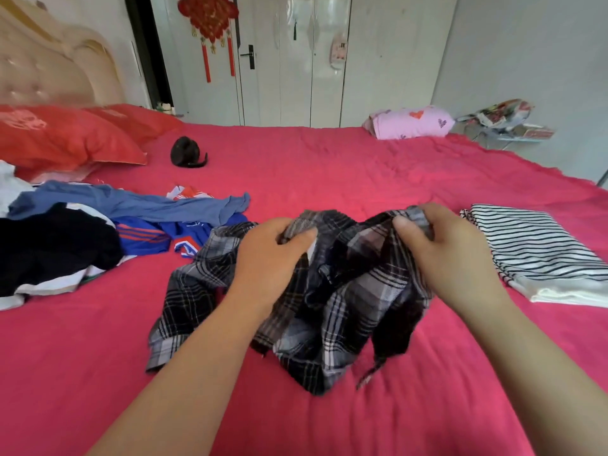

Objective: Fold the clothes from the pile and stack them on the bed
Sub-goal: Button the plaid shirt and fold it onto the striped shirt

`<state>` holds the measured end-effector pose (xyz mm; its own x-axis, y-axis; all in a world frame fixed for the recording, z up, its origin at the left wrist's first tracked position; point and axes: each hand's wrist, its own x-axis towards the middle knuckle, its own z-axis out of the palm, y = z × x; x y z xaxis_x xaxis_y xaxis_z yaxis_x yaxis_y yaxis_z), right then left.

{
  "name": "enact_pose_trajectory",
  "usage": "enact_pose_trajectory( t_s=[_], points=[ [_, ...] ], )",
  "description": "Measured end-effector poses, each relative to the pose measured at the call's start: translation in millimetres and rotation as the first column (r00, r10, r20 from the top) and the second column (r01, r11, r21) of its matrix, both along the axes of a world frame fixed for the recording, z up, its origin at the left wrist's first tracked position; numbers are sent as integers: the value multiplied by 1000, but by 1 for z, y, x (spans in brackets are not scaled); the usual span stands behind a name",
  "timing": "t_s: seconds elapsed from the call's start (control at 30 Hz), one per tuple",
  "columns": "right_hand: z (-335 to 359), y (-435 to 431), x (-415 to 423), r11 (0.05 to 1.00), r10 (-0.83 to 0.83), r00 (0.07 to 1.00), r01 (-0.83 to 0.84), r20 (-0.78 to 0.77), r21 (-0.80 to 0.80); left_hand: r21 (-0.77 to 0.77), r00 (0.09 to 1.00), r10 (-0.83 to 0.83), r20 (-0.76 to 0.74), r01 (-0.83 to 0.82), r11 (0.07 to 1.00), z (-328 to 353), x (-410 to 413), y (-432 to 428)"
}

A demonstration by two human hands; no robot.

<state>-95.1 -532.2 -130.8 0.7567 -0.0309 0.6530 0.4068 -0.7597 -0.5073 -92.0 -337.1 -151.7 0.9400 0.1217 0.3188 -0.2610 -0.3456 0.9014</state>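
The left hand grips a bunched edge of a plaid shirt, thumb curled over the cloth. The right hand pinches the same edge further along, fingers closed round a fold. Between the two hands that held edge runs side to side, roughly in line with the near edge of the bed. The rest of the shirt sags crumpled onto the bed's middle, trailing toward the near edge. One flap spreads out toward the near left, and a dark strip dangles at the near right. It is too rumpled to tell which end is the collar.

Just right of the right hand, by the bed's right edge, lies a folded striped top, flat, with its long side running from the far left to the near right. Along the left edge sits the pile of unfolded clothes: a black piece, a blue one stretched out toward the middle, and a bright blue jersey touching the plaid shirt.

Red pillows rest at the far left corner below a padded headboard. A small black thing lies just beside them. A pink bundle sits on the far edge, before a white wardrobe.
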Motion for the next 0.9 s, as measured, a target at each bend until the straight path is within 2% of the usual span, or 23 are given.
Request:
enact_pose_trajectory(
  t_s=[0.07, 0.13, 0.17, 0.23, 0.3, 0.37, 0.4, 0.5, 0.57, 0.73, 0.9],
  points=[
    [-12, 5, -10, 1000, 24, 999, -24, -49, 1, 129, 998, -17, -64, 25, 991, -9, -6, 0],
    [-44, 8, -20, 986, 19, 964, -62, -263, -154, 302, 990, -19, -139, 60, 952, -33, -15, 0],
    [-62, 8, -24, 969, 13, 912, -112, -410, -219, 361, 982, -33, -186, 99, 927, -47, -19, 1],
    [-88, 6, -33, 951, 4, 779, -197, -627, -239, 428, 949, -61, -308, 195, 883, -71, -29, 1],
    [-99, 1, -40, 948, -13, 709, -217, -705, -235, 455, 923, -78, -376, 257, 852, -85, -36, -1],
    [-99, -5, -43, 949, -41, 718, -190, -695, -253, 483, 941, -62, -333, 227, 846, -92, -41, -4],
    [-97, -7, -44, 956, -41, 761, -158, -648, -247, 499, 957, -51, -285, 193, 845, -93, -43, -6],
    [-93, 0, -48, 978, 70, 919, -140, -389, -154, 491, 995, -21, -96, 66, 869, -93, -47, -12],
    [-96, 10, -49, 972, 133, 948, -182, -290, -147, 470, 1000, -26, 11, 18, 882, -94, -46, -16],
    [-119, 23, -39, 960, 57, 937, -147, -346, -240, 462, 1000, -24, -16, 29, 887, -107, -37, -18],
    [-131, 18, -32, 957, 1, 901, -127, -435, -261, 343, 995, 14, -104, 22, 939, -119, -31, -12]
  ],
)
